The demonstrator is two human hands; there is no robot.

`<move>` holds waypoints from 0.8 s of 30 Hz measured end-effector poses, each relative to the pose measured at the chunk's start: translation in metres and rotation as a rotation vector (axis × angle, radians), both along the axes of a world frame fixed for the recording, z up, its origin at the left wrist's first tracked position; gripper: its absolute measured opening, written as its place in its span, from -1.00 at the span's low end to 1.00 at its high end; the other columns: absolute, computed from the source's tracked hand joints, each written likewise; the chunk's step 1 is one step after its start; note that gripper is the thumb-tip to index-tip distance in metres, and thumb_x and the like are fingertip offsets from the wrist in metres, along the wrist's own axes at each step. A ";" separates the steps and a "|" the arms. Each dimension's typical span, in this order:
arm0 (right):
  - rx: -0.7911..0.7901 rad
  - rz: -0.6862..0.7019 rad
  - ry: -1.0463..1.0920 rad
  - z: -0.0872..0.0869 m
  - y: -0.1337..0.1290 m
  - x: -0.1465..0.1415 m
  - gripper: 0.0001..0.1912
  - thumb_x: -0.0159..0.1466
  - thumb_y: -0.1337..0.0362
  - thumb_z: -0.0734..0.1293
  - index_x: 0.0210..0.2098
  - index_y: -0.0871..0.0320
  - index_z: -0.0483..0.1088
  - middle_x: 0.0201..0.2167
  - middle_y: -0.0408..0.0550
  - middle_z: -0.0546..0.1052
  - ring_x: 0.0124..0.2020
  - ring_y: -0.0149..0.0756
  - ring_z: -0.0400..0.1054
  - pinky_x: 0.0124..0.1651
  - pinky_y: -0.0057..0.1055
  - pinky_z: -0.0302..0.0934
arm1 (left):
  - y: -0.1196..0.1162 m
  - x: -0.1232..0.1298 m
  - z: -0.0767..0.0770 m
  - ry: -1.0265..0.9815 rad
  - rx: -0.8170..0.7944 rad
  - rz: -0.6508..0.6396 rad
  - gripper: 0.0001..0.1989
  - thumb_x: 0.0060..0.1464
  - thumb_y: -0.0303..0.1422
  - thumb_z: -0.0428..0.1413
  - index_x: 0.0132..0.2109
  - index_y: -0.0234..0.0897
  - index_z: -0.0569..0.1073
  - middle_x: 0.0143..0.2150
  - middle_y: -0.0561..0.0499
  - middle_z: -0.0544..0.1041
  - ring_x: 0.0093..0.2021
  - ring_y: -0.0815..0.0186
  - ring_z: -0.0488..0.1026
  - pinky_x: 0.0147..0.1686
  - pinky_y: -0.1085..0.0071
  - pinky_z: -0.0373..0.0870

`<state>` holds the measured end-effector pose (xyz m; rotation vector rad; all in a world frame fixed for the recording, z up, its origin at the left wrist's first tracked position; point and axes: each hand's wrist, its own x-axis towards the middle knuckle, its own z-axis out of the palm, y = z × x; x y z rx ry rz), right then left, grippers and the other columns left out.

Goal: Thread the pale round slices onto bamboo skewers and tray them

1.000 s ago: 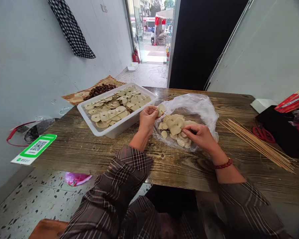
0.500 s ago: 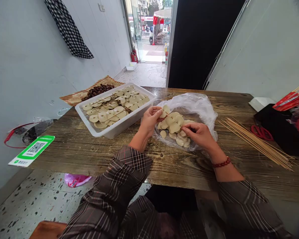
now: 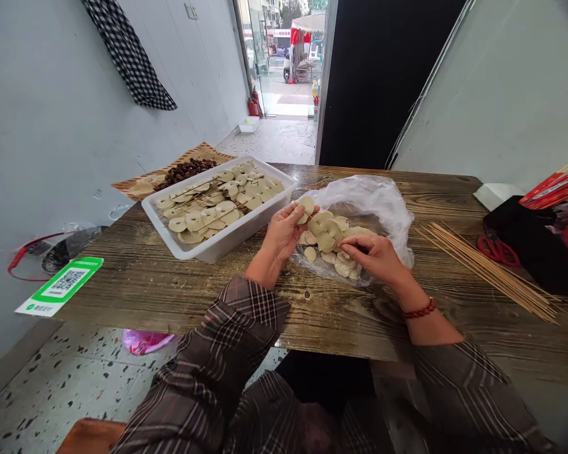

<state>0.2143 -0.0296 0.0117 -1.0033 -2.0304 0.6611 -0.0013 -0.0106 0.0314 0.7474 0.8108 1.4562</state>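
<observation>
Over a clear plastic bag [image 3: 383, 202], my left hand [image 3: 284, 230] pinches a pale round slice [image 3: 305, 208] between thumb and fingers. My right hand [image 3: 376, 255] is closed on the near end of a thin skewer, which mostly hides behind the slices and fingers. Several pale slices [image 3: 325, 233] are threaded on that skewer, between my two hands. Below them, loose pale slices [image 3: 343, 265] lie in the opened bag. To the left stands a white plastic tub [image 3: 227, 244] filled with skewered slices [image 3: 213, 217].
Bare bamboo skewers [image 3: 492, 274] lie at the right of the wooden table [image 3: 208, 296], near red-handled scissors [image 3: 499, 251] and a black box [image 3: 515, 227]. Dark brown pieces [image 3: 184, 171] sit on paper behind the tub. A green QR card [image 3: 64, 287] is at the left edge.
My left hand and its slice have shifted slightly left and up. My right hand has moved a little left with the skewer and its threaded slices.
</observation>
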 end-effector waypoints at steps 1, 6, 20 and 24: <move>0.010 -0.002 0.000 0.000 0.000 0.000 -0.81 0.29 0.21 0.32 -0.32 0.10 0.59 -0.33 -0.03 0.66 -0.31 -0.20 0.51 -0.25 -0.31 0.34 | 0.001 0.000 -0.001 0.015 0.006 -0.011 -0.77 0.01 -0.32 0.30 -0.20 -0.37 0.55 -0.25 -0.13 0.64 -0.21 0.27 0.59 -0.11 0.35 0.51; 0.045 -0.007 0.010 -0.001 0.001 0.001 -0.80 0.29 0.22 0.31 -0.35 0.10 0.58 -0.36 -0.04 0.65 -0.33 -0.21 0.49 -0.25 -0.30 0.33 | 0.003 -0.001 -0.006 0.061 0.036 -0.078 -0.78 -0.03 -0.31 0.32 -0.24 -0.33 0.57 -0.29 -0.07 0.65 -0.28 0.30 0.58 -0.26 0.46 0.51; -0.064 -0.043 0.101 0.006 0.004 0.006 -0.76 0.27 0.17 0.33 -0.34 0.16 0.59 -0.41 -0.04 0.62 -0.37 -0.25 0.45 -0.30 -0.34 0.29 | 0.003 -0.003 -0.002 0.100 -0.046 -0.192 -0.75 -0.01 -0.29 0.32 -0.23 -0.34 0.51 -0.33 -0.07 0.62 -0.36 0.30 0.58 -0.27 0.36 0.55; -0.103 -0.163 0.263 0.008 0.005 0.009 -0.72 0.26 0.12 0.34 -0.27 0.18 0.59 -0.41 -0.07 0.59 -0.41 -0.33 0.40 -0.35 -0.40 0.27 | 0.001 0.006 -0.009 0.275 -0.002 -0.212 -0.69 0.01 -0.19 0.29 -0.21 -0.33 0.50 -0.31 -0.06 0.60 -0.39 0.35 0.56 -0.30 0.40 0.52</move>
